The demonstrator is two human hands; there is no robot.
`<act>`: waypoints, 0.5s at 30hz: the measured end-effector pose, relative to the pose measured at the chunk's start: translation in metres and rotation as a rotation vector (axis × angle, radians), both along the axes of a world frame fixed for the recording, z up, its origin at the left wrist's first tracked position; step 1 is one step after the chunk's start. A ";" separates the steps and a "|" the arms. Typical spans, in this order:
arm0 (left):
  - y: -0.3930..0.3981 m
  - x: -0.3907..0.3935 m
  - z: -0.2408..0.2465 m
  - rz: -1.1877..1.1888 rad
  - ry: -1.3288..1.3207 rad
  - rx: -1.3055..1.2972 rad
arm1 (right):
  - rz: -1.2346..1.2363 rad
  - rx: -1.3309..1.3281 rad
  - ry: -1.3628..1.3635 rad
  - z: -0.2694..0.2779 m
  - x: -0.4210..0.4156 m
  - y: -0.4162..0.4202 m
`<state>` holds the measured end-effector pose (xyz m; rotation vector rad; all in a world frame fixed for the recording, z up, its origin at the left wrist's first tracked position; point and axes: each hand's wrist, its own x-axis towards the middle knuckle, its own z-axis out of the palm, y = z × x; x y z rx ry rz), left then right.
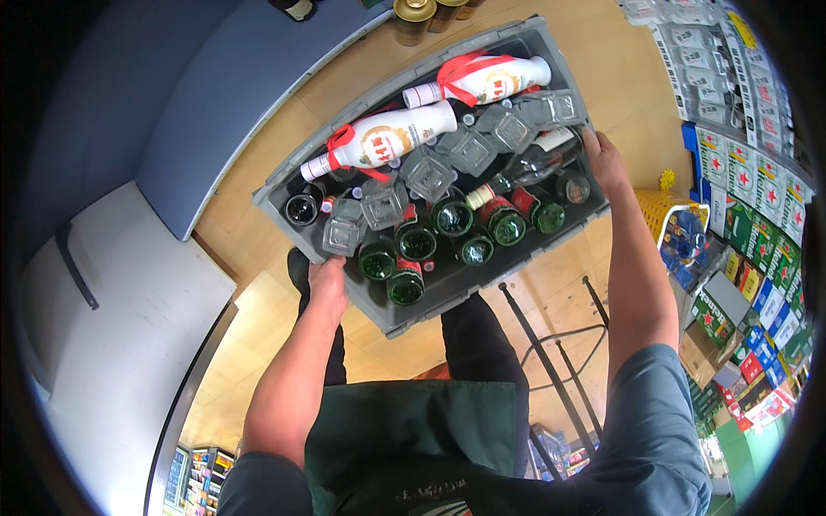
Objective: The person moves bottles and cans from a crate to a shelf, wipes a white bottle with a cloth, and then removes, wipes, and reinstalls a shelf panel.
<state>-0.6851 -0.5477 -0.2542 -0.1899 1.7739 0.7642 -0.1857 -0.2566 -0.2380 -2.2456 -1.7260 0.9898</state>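
My left hand (328,287) grips the near left end of a grey plastic crate (445,293). At its right end, my right hand (605,161) holds the rim. The crate hangs tilted in front of me above the floor. Two white bottles, one nearer (393,138) and one farther (497,80), lie along its far side with red ribbons tied at their necks. Square clear glass bottles (427,173) stand bottom-up in the middle. Several green glass bottles (416,242) are upside down along the near side. A clear bottle with a cream cap (526,169) lies across them.
A dark blue panel (193,97) and a white cabinet (129,309) stand left. Gold-lidded jars (413,19) are beyond the crate. At right are stacked Heineken cartons (752,226), packed clear bottles (703,71) and a yellow basket (652,209). Thin metal legs (548,348) rise near my right leg.
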 end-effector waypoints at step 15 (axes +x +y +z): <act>-0.034 -0.104 0.157 -1.170 0.162 0.055 | -0.016 -0.210 0.229 0.172 -0.184 -0.311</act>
